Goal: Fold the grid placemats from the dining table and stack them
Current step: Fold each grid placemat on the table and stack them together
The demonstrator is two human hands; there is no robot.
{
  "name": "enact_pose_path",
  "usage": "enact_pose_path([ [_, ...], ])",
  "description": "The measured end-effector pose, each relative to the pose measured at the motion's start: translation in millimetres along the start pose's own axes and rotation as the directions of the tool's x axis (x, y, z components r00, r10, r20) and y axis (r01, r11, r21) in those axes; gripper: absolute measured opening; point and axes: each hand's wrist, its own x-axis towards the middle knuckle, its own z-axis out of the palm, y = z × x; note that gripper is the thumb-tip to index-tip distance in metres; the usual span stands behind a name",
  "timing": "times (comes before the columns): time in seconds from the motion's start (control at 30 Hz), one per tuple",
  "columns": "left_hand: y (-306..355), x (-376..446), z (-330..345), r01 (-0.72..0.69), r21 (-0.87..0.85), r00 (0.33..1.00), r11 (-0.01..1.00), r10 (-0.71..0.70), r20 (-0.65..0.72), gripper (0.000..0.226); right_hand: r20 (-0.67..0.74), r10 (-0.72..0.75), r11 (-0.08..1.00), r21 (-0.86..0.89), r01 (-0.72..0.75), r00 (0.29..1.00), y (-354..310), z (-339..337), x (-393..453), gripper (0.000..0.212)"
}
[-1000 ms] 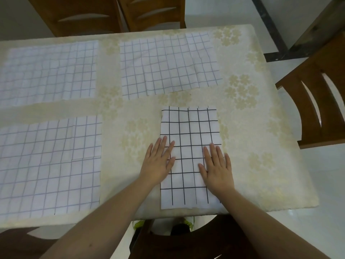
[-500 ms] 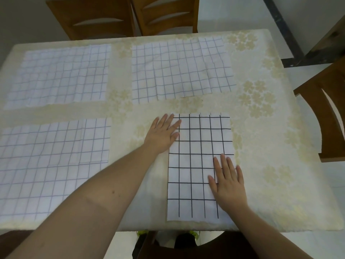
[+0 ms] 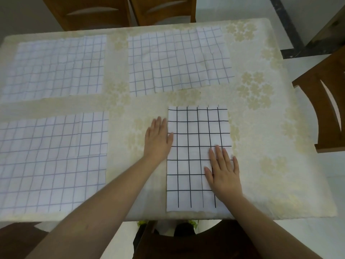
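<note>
1. The dining table (image 3: 252,128) fills most of the frame; it has a cream cover with a pale flower pattern.
2. The folded placemat (image 3: 194,139) lies in the lower middle of the frame, a narrow upright rectangle with bold black grid lines. Its near edge reaches almost to the near edge of the table.
3. The right hand (image 3: 223,172) lies flat on the lower right part of the folded placemat. Its fingers are straight and only slightly spread, with the thumb out to the left.
4. The left hand (image 3: 157,141) lies flat just at the left edge of the folded placemat. The fingers are straight and pressed together, pointing to the top of the frame, and the thumb touches the edge of the mat. Most of the palm is on the table cover.
5. Three open placemats with fainter grid lines lie flat: one in the upper left (image 3: 56,66), one in the upper middle (image 3: 177,60) and one in the lower left (image 3: 52,161). All three show creases and are apart from each other.
6. Two wooden chairs (image 3: 119,12) stand behind the far edge of the table, at the top of the frame. Another wooden chair (image 3: 328,101) is at the right edge.
</note>
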Motion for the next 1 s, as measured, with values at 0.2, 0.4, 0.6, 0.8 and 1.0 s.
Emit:
enact_pose_path([
  [0.2,-9,-66,35,-0.067,0.091,0.997,0.994,0.062,0.053,0.063,0.022,-0.091,0.996,0.005,0.091,0.996,-21,1,4,0.063],
  [0.4,-7,-72,36,0.011,0.169,0.999,0.985,-0.016,0.028,0.058,0.104,-0.136,0.99,-0.008,0.138,0.985,-19,3,6,0.061],
  [0.6,-3,-73,33,0.111,0.079,0.994,0.991,-0.112,-0.001,0.059,0.038,0.118,0.992,0.042,-0.12,0.992,9,-9,10,0.06],
  [0.8,9,-66,12,0.313,-0.209,0.923,0.926,-0.349,-0.164,0.028,0.071,0.577,0.738,0.382,-0.557,0.814,23,-41,32,0.043],
  [1.0,18,-52,2,0.54,-0.228,0.841,0.81,-0.53,0.109,0.024,0.39,0.656,0.544,0.349,-0.763,0.646,33,-52,52,0.026],
])
